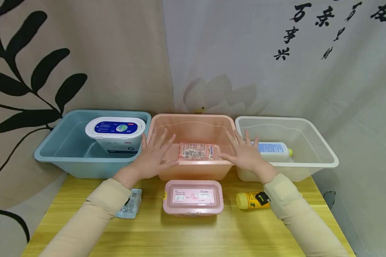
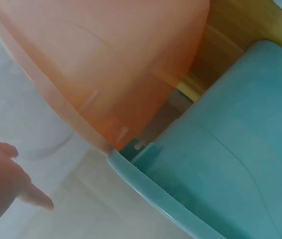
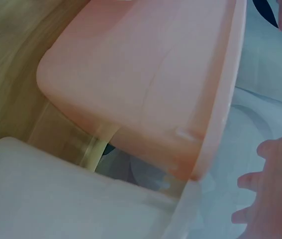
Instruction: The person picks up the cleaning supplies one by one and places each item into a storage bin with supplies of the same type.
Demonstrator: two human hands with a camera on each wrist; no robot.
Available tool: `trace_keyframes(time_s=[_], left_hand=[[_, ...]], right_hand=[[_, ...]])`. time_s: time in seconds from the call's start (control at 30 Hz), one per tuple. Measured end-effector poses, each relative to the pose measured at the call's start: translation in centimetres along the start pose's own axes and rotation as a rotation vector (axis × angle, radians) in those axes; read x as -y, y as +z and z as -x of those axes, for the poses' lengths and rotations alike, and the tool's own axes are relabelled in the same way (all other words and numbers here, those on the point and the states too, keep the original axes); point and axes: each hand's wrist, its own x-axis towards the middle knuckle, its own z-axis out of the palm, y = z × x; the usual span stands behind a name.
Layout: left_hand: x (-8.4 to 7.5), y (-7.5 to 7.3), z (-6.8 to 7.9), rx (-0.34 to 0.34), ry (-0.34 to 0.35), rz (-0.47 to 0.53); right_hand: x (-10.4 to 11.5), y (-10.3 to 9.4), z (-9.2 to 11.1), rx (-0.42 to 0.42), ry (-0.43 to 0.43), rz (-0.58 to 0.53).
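Observation:
My left hand (image 1: pixel 150 160) is spread with straight fingers over the seam between the blue bin (image 1: pixel 83 166) and the pink bin (image 1: pixel 193 173). My right hand (image 1: pixel 247 154), also spread, is over the border of the pink bin and the white bin (image 1: pixel 308 165). Neither hand holds anything. Between them, a pink plastic-wrapped packet (image 1: pixel 197 151) lies in the pink bin. A white tub with a blue label (image 1: pixel 120 135) stands in the blue bin. In the white bin lies a white bottle (image 1: pixel 271 156), partly hidden behind the front rim.
On the wooden table (image 1: pixel 180 239), a pink lidded box (image 1: pixel 193 198) sits before the pink bin. A yellow canister (image 1: pixel 253 200) lies partly under the right sleeve, and a pale blue packet (image 1: pixel 132 205) beside the left sleeve. Printed curtains (image 1: pixel 122 53) hang behind the bins.

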Motion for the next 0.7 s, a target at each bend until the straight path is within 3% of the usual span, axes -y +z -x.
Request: trace_keyframes(time_s=[0.47, 0.7], left_hand=[[-2.2, 1.5, 2.4, 0.047, 0.208, 0.048], [-3.0, 2.6, 3.1, 0.070, 0.287, 0.000]], right_hand=[[-1.8, 1.2, 0.7, 0.014, -0.006, 0.003], [-2.3, 1.9, 1.1, 0.005, 0.003, -0.002]])
